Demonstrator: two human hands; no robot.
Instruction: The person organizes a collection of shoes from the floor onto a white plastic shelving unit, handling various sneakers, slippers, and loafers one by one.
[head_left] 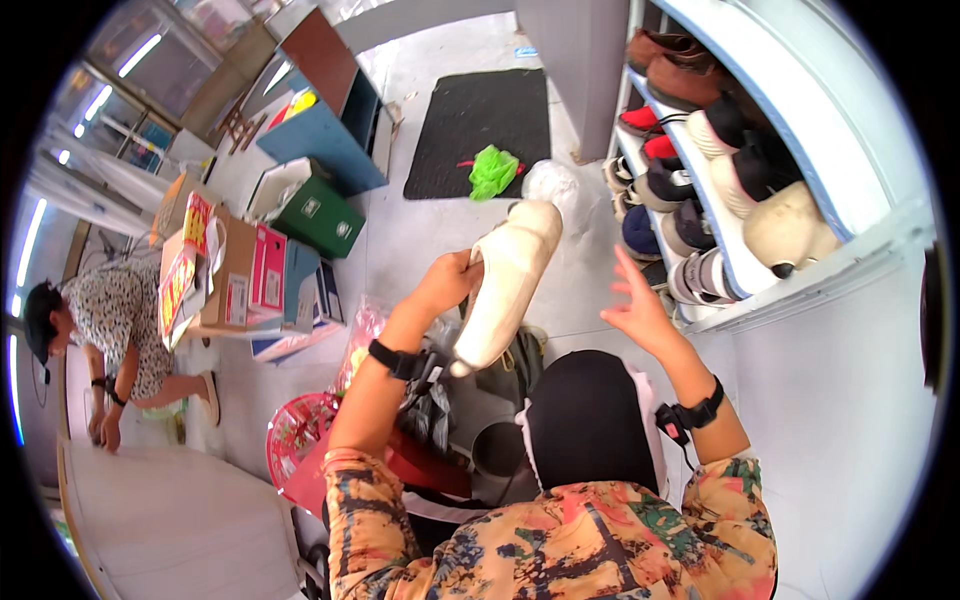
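My left hand (447,283) is closed round the side of a cream-coloured shoe (508,290), held up at a slant in front of me. The shoe's far end is wide and rounded, and its narrower near end points down toward my lap. My right hand (640,306) is raised with fingers spread and nothing in it, to the right of the shoe and close to the shoe rack (745,318). Several pairs stand on the rack, among them brown boots (685,78), grey-and-white shoes (702,277) and a furry cream pair (788,232).
On the floor ahead are a black mat (480,110), a green plastic bag (494,172) and a clear bag (560,187). Cardboard boxes (222,300) and a green bin (318,212) stand left. Another person (125,330) bends at far left by a white table (170,510).
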